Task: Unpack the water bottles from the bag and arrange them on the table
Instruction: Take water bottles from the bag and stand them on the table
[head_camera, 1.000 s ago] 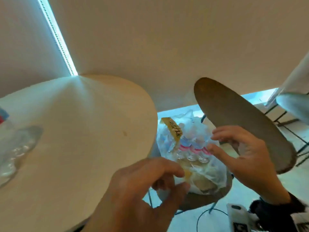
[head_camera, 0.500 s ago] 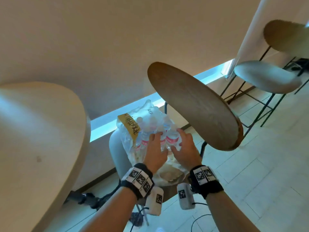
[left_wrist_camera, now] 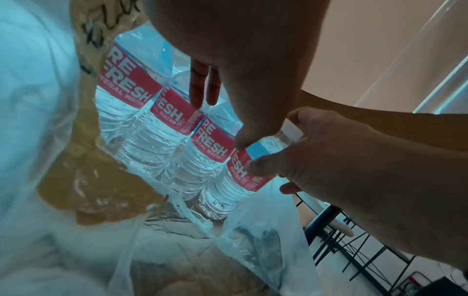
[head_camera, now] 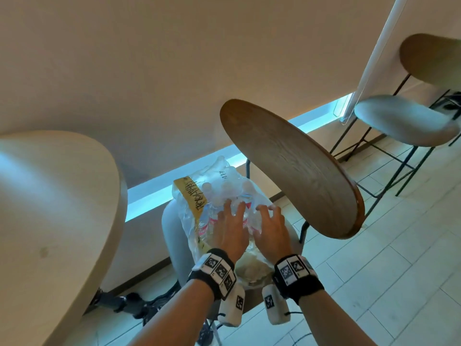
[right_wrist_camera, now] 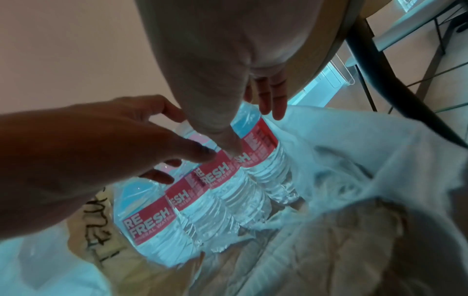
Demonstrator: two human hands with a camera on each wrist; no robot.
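A clear plastic bag with a yellow taped label stands on a grey chair seat, open at the top. Inside stand several water bottles with red REFRESH labels. My right hand grips the rightmost bottle, thumb on its label and fingers behind its neck; the bottle stands in the bag. Beside it my left hand spreads straight fingers over the neighbouring bottle tops, its thumb touching a label. The beige round table lies to the left.
The chair's wooden back leans over the bag on the right, close to my right hand. A second chair stands far right on the tiled floor. Black cables lie under the table's edge.
The view swung from the table down to the bag. Both hands reached out from near the camera onto the bottles, and the right hand curled round the rightmost one.
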